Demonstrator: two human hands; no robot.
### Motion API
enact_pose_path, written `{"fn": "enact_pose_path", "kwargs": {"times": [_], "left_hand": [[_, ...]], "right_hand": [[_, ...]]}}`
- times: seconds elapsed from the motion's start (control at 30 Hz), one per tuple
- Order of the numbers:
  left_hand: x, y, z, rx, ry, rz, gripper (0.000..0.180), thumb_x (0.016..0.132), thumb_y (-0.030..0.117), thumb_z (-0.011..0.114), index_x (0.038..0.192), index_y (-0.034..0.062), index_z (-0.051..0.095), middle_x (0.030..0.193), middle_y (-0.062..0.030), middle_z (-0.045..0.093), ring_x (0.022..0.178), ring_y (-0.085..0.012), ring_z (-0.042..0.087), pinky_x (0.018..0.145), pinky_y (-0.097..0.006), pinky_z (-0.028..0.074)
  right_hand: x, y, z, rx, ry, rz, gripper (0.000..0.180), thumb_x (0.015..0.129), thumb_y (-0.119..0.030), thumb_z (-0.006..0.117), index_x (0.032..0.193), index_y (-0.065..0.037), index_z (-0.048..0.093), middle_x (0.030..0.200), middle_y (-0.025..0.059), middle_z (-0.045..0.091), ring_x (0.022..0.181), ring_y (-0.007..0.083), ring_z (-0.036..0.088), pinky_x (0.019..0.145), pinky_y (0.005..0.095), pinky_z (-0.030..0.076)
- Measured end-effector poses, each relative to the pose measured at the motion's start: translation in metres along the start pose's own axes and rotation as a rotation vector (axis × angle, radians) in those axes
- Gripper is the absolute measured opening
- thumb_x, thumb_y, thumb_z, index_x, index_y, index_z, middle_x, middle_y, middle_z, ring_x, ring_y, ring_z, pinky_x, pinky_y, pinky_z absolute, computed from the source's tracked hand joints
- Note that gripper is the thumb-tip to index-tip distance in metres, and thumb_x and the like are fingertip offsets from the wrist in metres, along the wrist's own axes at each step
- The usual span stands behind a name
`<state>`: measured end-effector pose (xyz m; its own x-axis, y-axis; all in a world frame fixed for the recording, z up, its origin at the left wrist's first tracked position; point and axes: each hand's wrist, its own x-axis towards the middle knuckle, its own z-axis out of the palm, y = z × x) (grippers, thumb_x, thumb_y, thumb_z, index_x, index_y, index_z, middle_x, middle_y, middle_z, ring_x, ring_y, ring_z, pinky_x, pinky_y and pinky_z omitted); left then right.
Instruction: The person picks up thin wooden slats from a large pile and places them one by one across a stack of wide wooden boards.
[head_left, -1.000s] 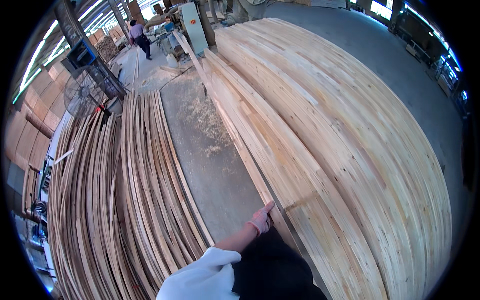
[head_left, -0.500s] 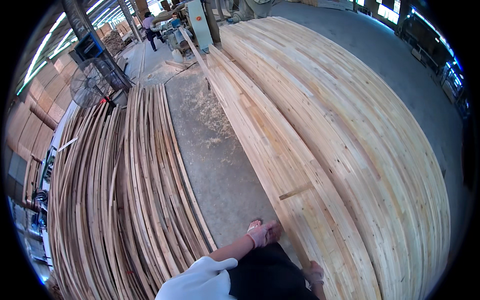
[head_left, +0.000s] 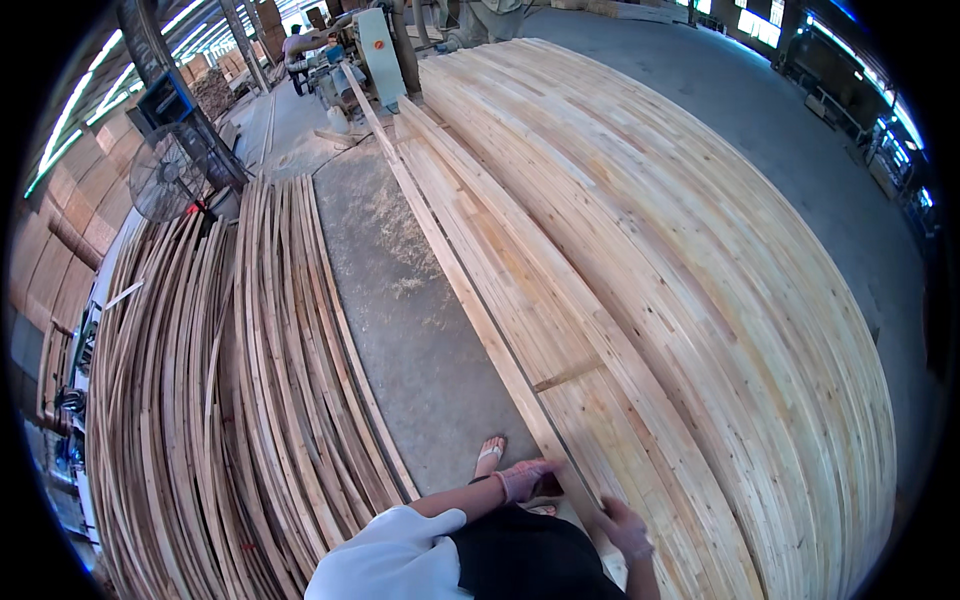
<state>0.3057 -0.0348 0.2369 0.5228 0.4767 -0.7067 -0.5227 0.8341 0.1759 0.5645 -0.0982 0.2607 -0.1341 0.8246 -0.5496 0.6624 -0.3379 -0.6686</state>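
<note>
A long pale wooden strip (head_left: 487,329) runs along the left edge of a stack of boards (head_left: 520,290), with a narrow dark gap between them. On the strip's left side, near its close end, my gloved left hand (head_left: 528,481) is closed with its fingers at the edge. My right hand (head_left: 626,530), a little blurred, grips the strip from the gap side, closer to me. The strip's far end reaches a machine (head_left: 382,58) at the back. A short dark wooden piece (head_left: 568,376) lies across the boards.
Bundles of rough wooden strips (head_left: 300,340) cover the floor on the left. A larger pile of boards (head_left: 700,270) fills the right. Sawdust (head_left: 408,235) is scattered between. A standing fan (head_left: 168,172) and a post (head_left: 185,95) are far left; a person (head_left: 297,58) is by the machine.
The strip has shifted left from the stack, opening a dark gap. My right hand has moved up and forward along it; my left hand has come against its edge. The view has shifted slightly.
</note>
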Motion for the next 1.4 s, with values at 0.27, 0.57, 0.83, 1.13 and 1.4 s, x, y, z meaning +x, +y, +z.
{"fn": "enact_pose_path", "kwargs": {"times": [0.27,0.57,0.83,1.13,1.4], "left_hand": [[0.033,0.077,-0.034,-0.163,-0.068,0.316,0.045,0.088,0.035,0.064,0.121,0.0054,0.054,0.119,-0.0106,0.062,0.112,-0.0254,0.058,0.103,-0.044,0.041],[0.012,0.083,-0.032,0.197,-0.209,0.176,0.045,0.090,0.028,0.061,0.124,0.0010,0.050,0.121,-0.0130,0.059,0.113,-0.0271,0.057,0.104,-0.044,0.041],[-0.002,0.191,-0.048,0.480,0.007,0.338,0.042,0.089,0.033,0.062,0.115,0.0003,0.057,0.103,-0.0132,0.066,0.087,-0.0233,0.067,0.079,-0.036,0.056],[0.021,0.410,-0.081,0.295,0.325,0.691,0.032,0.086,0.031,0.063,0.104,0.0043,0.062,0.090,-0.0095,0.069,0.074,-0.0206,0.069,0.066,-0.037,0.058],[0.033,0.467,-0.112,0.119,-0.026,0.628,0.032,0.089,0.029,0.062,0.112,0.0075,0.060,0.105,-0.0084,0.066,0.093,-0.0228,0.066,0.084,-0.042,0.055]], "right_hand": [[-0.219,0.116,-0.065,-0.529,-0.027,0.606,0.062,0.079,-0.045,0.065,0.128,-0.009,0.051,0.118,0.0166,0.061,0.113,0.0327,0.055,0.094,0.0419,0.044],[-0.218,0.096,-0.048,-0.524,0.090,0.795,0.052,0.079,-0.042,0.063,0.120,-0.010,0.056,0.112,0.0178,0.063,0.106,0.0327,0.059,0.089,0.0411,0.047],[-0.200,0.094,-0.052,-0.308,0.070,0.621,0.053,0.078,-0.042,0.064,0.120,-0.012,0.056,0.111,0.0187,0.063,0.104,0.0323,0.061,0.088,0.0402,0.048],[-0.048,0.017,-0.004,0.303,0.276,0.337,0.033,0.077,-0.031,0.073,0.093,-0.005,0.061,0.089,0.0113,0.066,0.084,0.0279,0.062,0.078,0.0371,0.050],[0.088,-0.187,0.012,-0.516,0.072,0.402,0.075,0.067,-0.060,0.068,0.120,-0.008,0.058,0.101,0.0146,0.067,0.098,0.0299,0.063,0.087,0.0404,0.049]]}}
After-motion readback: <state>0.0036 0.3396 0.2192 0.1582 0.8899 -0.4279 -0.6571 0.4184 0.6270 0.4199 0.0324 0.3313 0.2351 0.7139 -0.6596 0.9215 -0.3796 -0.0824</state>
